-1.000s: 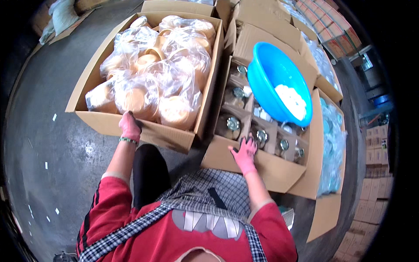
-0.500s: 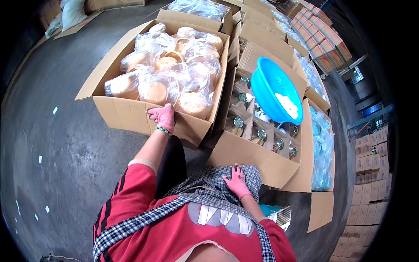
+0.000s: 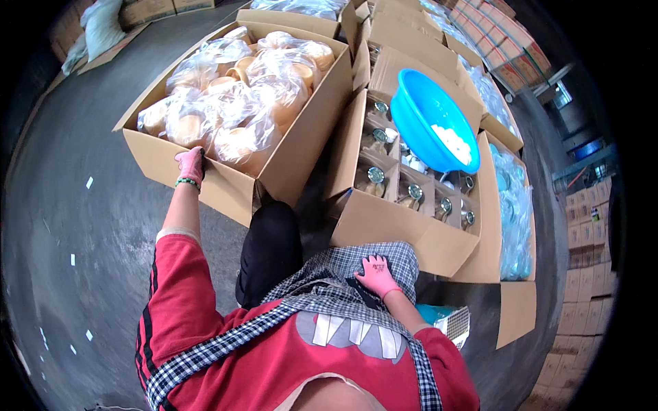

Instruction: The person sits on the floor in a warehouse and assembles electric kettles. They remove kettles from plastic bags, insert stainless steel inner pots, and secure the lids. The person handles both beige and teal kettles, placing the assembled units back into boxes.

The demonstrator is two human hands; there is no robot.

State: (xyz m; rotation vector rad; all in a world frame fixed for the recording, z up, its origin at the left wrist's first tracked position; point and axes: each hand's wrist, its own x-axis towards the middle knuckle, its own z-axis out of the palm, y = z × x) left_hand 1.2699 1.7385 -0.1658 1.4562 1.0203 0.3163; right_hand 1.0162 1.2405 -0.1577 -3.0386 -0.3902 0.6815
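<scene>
My left hand [image 3: 190,166], in a pink glove with a green beaded band at the wrist, is closed on the near edge of a large cardboard box [image 3: 154,156]. Inside this box lie several tan round pots or bowls [image 3: 236,144] wrapped in clear plastic bags. My right hand [image 3: 375,276], also gloved in pink, rests with fingers spread on the checked apron [image 3: 329,264] over my lap. Ahead of that hand stands an open divided box [image 3: 404,229] of glass jars [image 3: 375,175]. A blue basin [image 3: 428,123] with white pieces in it sits tilted on top.
To the right is a box of teal items in plastic [image 3: 513,219], its flap [image 3: 515,312] hanging down. More open boxes [image 3: 404,31] run back in a row. Stacked cartons [image 3: 589,274] stand far right. White scraps [image 3: 89,183] dot the grey floor at left.
The box of tan pots has moved left and turned, with my left hand on its edge. A wider gap shows between it and the divided box. My right hand stays on the apron.
</scene>
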